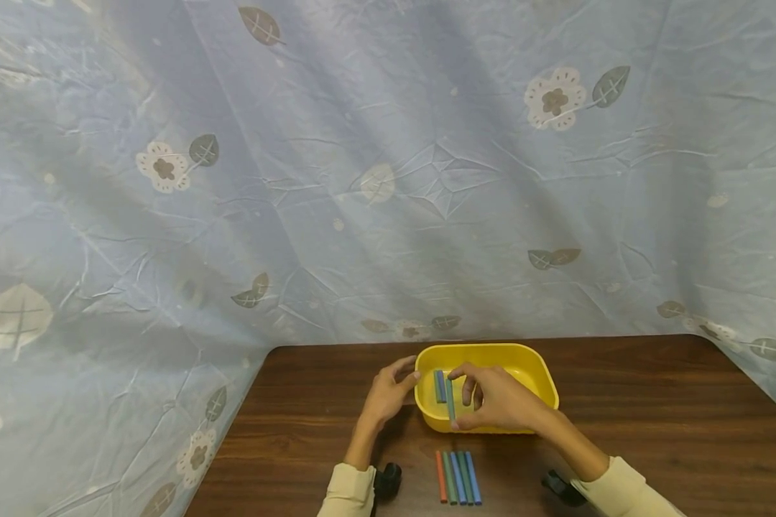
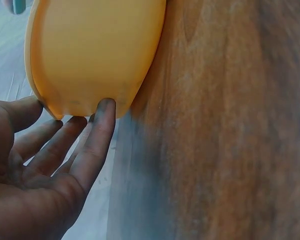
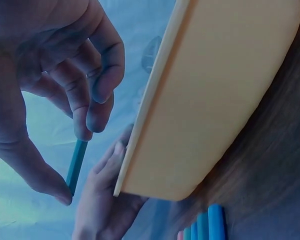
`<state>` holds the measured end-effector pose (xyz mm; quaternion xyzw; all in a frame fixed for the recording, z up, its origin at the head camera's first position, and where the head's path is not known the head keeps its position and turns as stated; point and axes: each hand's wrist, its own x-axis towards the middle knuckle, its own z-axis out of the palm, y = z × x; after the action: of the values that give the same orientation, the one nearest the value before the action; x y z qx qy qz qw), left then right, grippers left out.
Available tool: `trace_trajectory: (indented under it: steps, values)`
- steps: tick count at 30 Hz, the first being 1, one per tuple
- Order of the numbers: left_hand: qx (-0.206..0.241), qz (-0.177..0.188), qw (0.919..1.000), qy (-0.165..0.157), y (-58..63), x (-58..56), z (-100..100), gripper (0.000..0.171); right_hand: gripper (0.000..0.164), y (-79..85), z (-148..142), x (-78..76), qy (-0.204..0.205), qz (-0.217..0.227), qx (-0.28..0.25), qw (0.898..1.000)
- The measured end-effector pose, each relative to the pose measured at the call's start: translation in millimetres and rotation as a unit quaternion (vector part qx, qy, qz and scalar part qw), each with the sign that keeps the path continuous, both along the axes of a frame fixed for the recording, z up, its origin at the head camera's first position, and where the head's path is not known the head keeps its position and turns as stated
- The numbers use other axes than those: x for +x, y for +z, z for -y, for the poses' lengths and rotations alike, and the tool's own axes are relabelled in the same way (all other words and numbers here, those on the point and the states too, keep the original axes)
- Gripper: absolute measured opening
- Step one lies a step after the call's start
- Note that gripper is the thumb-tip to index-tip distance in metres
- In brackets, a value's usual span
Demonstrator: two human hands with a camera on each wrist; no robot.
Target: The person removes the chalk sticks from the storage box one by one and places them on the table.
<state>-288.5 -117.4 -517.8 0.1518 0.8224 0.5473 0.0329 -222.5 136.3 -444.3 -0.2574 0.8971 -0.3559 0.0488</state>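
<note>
My right hand [image 1: 501, 395] pinches a green chalk-like stick [image 1: 450, 400] by its two ends, between thumb and fingertips, over the left part of a yellow plastic basin [image 1: 539, 357]. The right wrist view shows the same stick [image 3: 77, 166] above the basin's rim [image 3: 149, 102]. Inside the basin, a green stick [image 1: 436, 388] and a blue stick [image 1: 442, 386] lie side by side near the left end. My left hand [image 1: 388, 395] touches that end; in the left wrist view its nearly straight fingers rest against the outer wall [image 2: 90, 60], the thumb at the rim.
In front of the basin, a row of several sticks [image 1: 458, 477], red, green and blue, lies on the dark wooden table [image 1: 634, 402]. A patterned pale-blue sheet [image 1: 388, 215] hangs behind the table's far edge. Black wrist straps [image 1: 388, 481] are on both wrists.
</note>
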Motion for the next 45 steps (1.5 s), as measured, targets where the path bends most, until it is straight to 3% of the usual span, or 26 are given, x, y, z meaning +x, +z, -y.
trace_trajectory:
  steps: [9,23,36,45]
  values:
    - [0.005,0.008,1.0000,-0.003,0.4,-0.8,-2,0.049,0.074,0.4,-3,28.2,0.026,-0.008,-0.008,1.000]
    - [0.002,0.005,1.0000,-0.006,-0.3,-2.2,0,0.048,0.071,-25.8,-20,61.3,0.033,0.028,-0.028,0.999]
    - [0.003,0.016,0.9999,-0.006,-0.9,-1.7,0,0.049,0.068,-49.1,-28,67.6,0.030,0.040,-0.021,0.999]
    - [0.001,0.003,1.0000,-0.005,-0.4,-1.1,0,0.048,0.071,-56.2,-28,66.9,0.037,0.078,-0.010,0.996]
